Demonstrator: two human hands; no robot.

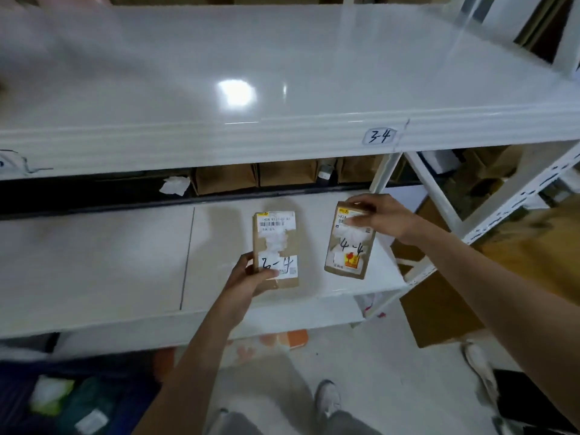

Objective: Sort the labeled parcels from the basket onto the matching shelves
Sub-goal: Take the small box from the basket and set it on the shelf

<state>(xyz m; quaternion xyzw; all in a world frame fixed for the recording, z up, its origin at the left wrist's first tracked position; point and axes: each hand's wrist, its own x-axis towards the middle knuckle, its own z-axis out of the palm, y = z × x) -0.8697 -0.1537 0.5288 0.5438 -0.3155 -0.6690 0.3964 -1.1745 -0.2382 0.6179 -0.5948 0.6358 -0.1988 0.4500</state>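
Parcels (276, 246) apart over shelf edge (125, 324)

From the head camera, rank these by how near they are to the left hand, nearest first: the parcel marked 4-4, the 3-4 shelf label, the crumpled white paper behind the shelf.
From the left hand:
1. Parcel marked 4-4, to its right, held by the right hand.
2. Crumpled white paper, up and left, behind the shelf.
3. 3-4 shelf label, up and right, on the upper shelf's edge.
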